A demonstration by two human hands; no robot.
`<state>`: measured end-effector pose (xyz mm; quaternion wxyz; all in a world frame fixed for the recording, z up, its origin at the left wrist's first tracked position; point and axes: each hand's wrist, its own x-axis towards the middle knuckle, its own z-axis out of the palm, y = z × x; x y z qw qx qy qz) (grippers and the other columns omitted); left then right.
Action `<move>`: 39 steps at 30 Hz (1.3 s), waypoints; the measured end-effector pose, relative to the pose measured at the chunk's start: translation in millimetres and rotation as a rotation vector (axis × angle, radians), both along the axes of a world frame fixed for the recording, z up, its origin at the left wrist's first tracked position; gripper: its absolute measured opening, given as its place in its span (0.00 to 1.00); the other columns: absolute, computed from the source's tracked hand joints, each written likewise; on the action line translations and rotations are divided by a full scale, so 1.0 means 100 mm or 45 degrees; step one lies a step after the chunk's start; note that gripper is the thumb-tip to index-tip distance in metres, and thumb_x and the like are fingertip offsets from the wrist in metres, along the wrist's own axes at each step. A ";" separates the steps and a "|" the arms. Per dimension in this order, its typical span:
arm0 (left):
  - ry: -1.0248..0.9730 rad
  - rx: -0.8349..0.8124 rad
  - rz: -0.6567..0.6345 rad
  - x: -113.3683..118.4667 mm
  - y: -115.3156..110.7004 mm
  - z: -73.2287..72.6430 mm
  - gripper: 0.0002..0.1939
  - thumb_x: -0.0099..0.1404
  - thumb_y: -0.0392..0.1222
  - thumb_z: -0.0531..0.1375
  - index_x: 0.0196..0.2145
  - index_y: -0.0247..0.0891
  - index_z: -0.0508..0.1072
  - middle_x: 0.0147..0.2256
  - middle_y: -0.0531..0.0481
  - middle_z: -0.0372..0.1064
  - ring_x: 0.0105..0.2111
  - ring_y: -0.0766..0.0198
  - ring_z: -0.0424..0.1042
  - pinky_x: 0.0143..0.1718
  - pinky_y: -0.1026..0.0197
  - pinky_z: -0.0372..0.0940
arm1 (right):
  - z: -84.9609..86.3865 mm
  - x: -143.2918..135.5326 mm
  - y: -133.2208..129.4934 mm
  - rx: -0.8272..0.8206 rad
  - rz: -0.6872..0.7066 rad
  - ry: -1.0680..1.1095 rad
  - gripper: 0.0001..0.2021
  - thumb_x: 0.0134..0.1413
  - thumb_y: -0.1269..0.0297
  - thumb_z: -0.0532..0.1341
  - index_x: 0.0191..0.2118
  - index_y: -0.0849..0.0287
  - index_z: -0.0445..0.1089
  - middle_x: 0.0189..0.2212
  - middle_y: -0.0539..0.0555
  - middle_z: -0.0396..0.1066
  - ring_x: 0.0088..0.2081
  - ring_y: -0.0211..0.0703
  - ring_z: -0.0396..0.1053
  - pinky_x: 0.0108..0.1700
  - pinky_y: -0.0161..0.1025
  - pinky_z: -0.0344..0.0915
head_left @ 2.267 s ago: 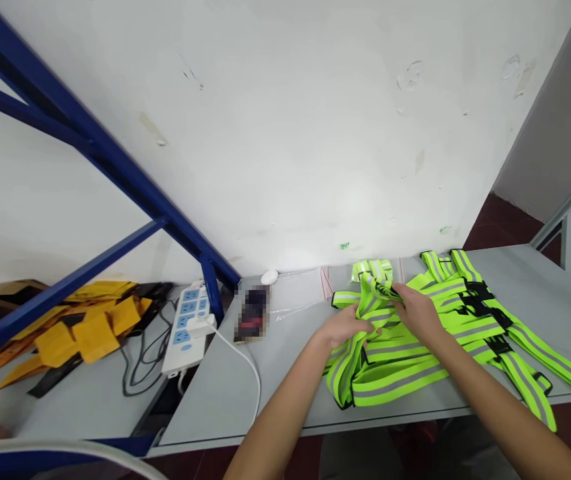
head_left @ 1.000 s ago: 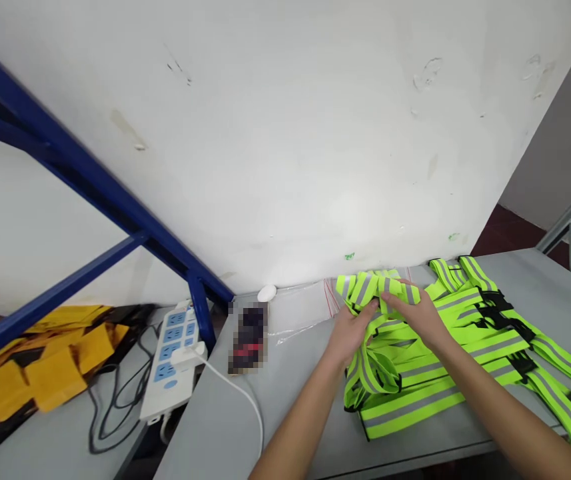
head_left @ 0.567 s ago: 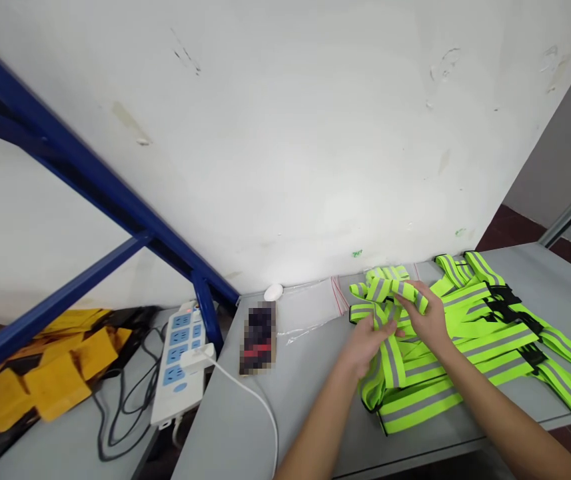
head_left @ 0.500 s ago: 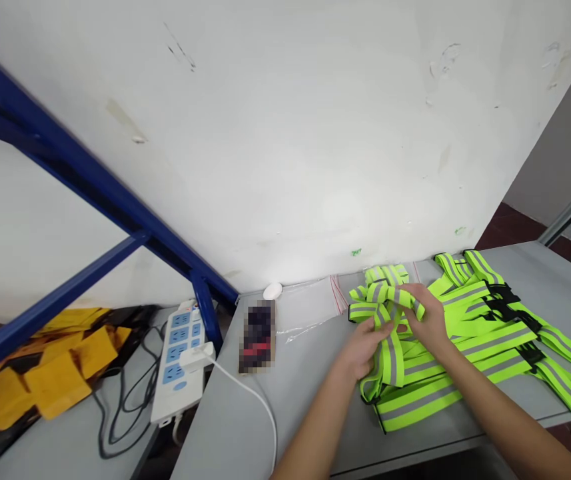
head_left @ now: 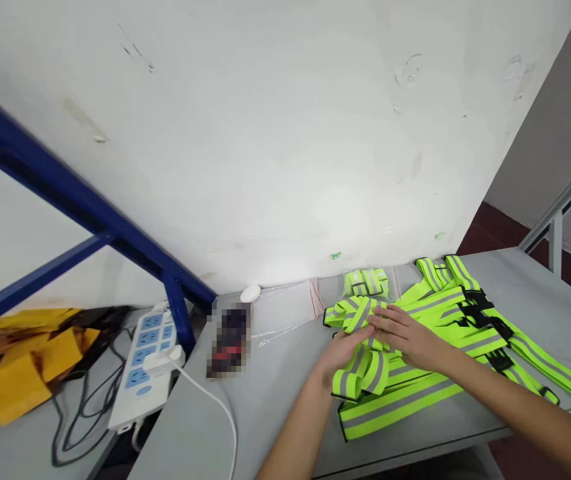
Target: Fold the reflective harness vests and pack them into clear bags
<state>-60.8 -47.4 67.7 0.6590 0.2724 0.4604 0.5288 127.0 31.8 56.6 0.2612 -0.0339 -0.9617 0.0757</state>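
Neon-yellow reflective strap vest [head_left: 360, 347] lay bunched on the grey worktop [head_left: 265, 407], atop a spread stack of like vests [head_left: 445, 313] at three o'clock. Left hand [head_left: 341, 352] gripped its folded loops from beneath; right hand [head_left: 401, 335] pressed flat on top, fingers extended. White power strip [head_left: 140, 363] sat at nine o'clock.
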 end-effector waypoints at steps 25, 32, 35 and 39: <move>0.187 -0.194 -0.145 0.14 0.09 0.07 0.18 0.48 0.37 0.69 0.39 0.36 0.76 0.35 0.48 0.74 0.34 0.59 0.72 0.36 0.57 0.69 | 0.29 -0.07 0.15 -1.302 -0.690 0.223 0.19 0.51 0.55 0.64 0.48 0.56 0.75 0.44 0.54 0.77 0.45 0.56 0.74 0.47 0.49 0.69; -0.274 0.036 0.337 0.11 -0.09 -0.11 0.23 0.52 0.55 0.68 0.40 0.38 0.72 0.40 0.46 0.72 0.39 0.57 0.72 0.36 0.57 0.69 | 0.37 -0.21 0.20 -1.355 -0.754 0.361 0.17 0.50 0.53 0.64 0.43 0.56 0.77 0.42 0.53 0.78 0.45 0.54 0.74 0.46 0.48 0.71; -0.257 0.130 0.437 0.19 -0.13 -0.17 0.23 0.50 0.50 0.71 0.39 0.40 0.69 0.39 0.50 0.70 0.38 0.61 0.71 0.39 0.59 0.67 | 0.32 -0.28 0.15 -1.260 -0.805 0.426 0.16 0.51 0.53 0.64 0.43 0.56 0.76 0.41 0.54 0.78 0.44 0.54 0.75 0.45 0.47 0.72; -0.162 -0.040 0.586 0.31 -0.11 -0.13 0.14 0.54 0.45 0.68 0.34 0.40 0.68 0.37 0.53 0.69 0.36 0.66 0.69 0.37 0.65 0.64 | 0.12 -0.36 0.01 -0.874 -0.774 0.469 0.15 0.55 0.61 0.60 0.48 0.56 0.74 0.43 0.54 0.77 0.45 0.51 0.74 0.46 0.46 0.72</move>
